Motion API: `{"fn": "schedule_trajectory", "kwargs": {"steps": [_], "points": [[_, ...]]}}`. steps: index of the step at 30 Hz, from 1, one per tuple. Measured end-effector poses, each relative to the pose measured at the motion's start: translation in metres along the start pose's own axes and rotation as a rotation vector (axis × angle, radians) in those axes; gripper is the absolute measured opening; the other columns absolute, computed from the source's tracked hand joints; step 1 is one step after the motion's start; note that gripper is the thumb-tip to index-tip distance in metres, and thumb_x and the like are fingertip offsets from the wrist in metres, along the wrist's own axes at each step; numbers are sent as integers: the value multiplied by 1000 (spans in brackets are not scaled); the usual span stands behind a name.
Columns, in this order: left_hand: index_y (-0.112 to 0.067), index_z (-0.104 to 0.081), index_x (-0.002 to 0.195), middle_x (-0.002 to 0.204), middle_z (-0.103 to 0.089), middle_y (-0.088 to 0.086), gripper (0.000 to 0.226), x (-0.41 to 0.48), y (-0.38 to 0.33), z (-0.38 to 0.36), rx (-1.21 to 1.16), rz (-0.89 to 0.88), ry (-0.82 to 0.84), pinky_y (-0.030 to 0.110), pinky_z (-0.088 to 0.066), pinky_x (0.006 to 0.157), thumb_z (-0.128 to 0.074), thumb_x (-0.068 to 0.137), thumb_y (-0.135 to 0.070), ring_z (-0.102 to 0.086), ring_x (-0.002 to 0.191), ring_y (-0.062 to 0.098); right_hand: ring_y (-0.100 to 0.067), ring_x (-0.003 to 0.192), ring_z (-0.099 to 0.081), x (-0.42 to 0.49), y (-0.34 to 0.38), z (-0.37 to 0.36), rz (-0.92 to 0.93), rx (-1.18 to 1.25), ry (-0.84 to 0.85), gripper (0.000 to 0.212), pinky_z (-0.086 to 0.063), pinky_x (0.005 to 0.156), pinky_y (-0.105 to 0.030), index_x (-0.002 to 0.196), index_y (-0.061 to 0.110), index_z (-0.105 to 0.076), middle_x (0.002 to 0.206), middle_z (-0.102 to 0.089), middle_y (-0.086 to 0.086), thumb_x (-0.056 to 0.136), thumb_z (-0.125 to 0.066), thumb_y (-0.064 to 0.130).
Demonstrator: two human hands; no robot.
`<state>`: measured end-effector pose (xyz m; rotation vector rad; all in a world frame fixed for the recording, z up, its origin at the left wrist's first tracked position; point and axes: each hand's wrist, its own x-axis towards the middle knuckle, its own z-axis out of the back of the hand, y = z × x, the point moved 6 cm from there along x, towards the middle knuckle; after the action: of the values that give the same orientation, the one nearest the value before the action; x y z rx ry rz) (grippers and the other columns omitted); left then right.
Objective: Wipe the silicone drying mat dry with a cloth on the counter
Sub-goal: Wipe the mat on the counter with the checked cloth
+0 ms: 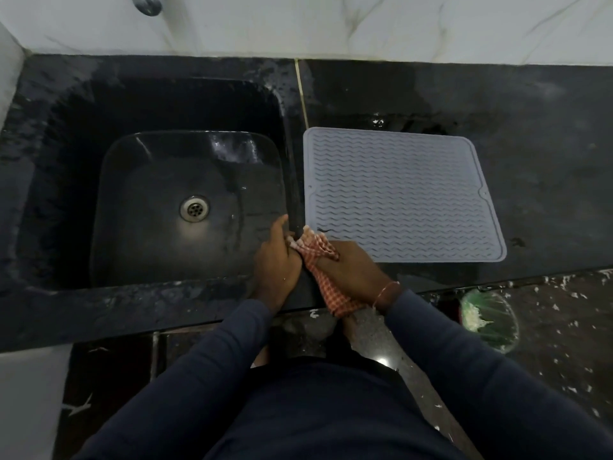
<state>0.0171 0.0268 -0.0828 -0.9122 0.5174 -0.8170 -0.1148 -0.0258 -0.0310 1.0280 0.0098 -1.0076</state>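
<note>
A grey silicone drying mat (398, 194) with a wavy ridged pattern lies flat on the black counter (530, 127), just right of the sink. An orange-and-white checked cloth (315, 254) is twisted into a rope between both hands at the mat's near left corner. My left hand (277, 263) grips the cloth's upper end over the sink's right rim. My right hand (351, 270) is closed around its middle, and the tail hangs past the counter's front edge.
A deep black sink (66, 194) with a metal drain (194, 208) fills the left side. A tap (147, 3) shows at the top left. Wet patches glisten behind the mat. A green bin (491, 322) with scraps stands on the floor at right.
</note>
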Motion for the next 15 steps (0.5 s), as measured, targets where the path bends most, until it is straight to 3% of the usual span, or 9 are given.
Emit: {"fn": "schedule_trajectory", "kwargs": {"steps": [2,4,6,9,12,15], "points": [[-16,-45,138,102,-69,15,45,1,1,-1,-6,4,-2,41,-49,80,-48,94,-17,-63,94,37,-16,75,-63,3,-7,9,-49,4,44,20,-51,70,-33,80,19,-66,83,-69,-4,94,-59,31],[-15,-44,139,106,-69,9,46,2,-1,-3,13,-5,18,39,-51,82,-53,96,-29,-65,96,30,-18,69,-63,12,-17,33,-112,76,-28,23,-49,61,-32,79,14,-67,78,-67,-5,94,-59,31],[-18,-39,141,117,-66,5,58,1,-3,-7,73,6,68,39,-51,86,-53,93,-47,-64,103,24,-15,68,-62,27,-31,72,-139,92,-254,26,-45,62,-27,81,15,-69,76,-67,-2,91,-63,39],[-22,-37,140,129,-60,1,66,0,-1,-12,148,0,110,39,-51,92,-50,88,-62,-59,112,19,-25,82,-64,51,-42,108,-203,-121,-502,35,-45,68,-29,92,9,-71,84,-68,-7,89,-63,43],[-20,-45,132,124,-62,2,55,1,-4,-14,174,-37,97,36,-52,87,-52,90,-56,-61,107,19,-22,79,-60,75,-16,80,-172,-295,-494,32,-42,69,-28,94,7,-69,87,-65,-8,96,-53,35],[-18,-52,123,116,-65,4,44,1,-5,-13,184,-57,73,34,-50,82,-53,92,-49,-62,102,22,-23,89,-64,91,23,31,21,-437,-352,23,-50,73,-30,101,9,-69,99,-66,-8,93,-52,23]]}}
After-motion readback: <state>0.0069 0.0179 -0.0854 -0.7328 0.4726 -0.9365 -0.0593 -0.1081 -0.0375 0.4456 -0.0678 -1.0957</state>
